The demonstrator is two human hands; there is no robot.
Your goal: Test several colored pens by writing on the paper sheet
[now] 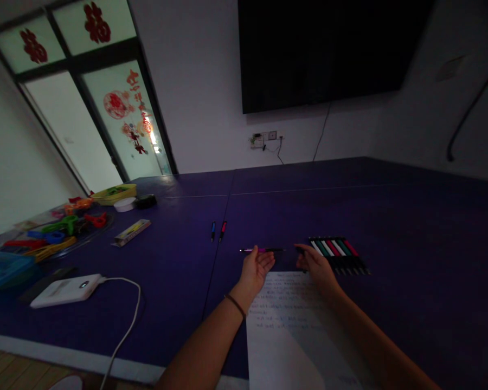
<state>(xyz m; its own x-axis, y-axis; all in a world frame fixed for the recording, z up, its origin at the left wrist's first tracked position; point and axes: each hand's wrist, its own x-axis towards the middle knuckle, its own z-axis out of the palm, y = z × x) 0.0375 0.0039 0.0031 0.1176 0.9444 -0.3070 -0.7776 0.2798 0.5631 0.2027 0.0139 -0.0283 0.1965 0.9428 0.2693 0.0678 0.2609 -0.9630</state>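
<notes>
A slim pen with a purple-pink barrel and a dark end [264, 250] lies crosswise in my left hand [257, 270], held at the thumb with the palm turned up. Just to the right, my right hand [315, 266] pinches a small dark piece [300, 250], too dim to name; a gap separates it from the pen's tip. Under both wrists is a white sheet of handwriting [284, 336]. Beside my right hand lies a row of several pens [337, 248] with white, green and red barrels. A blue pen [213, 231] and a red pen [223, 231] lie further left.
On the purple table [179, 303] at left are a white power bank [67, 291] with its cable, a narrow box [132, 232], a blue container [8, 271], colourful plastic tools [61, 227] and a yellow basket [114, 195]. A large dark screen [329, 54] hangs on the wall.
</notes>
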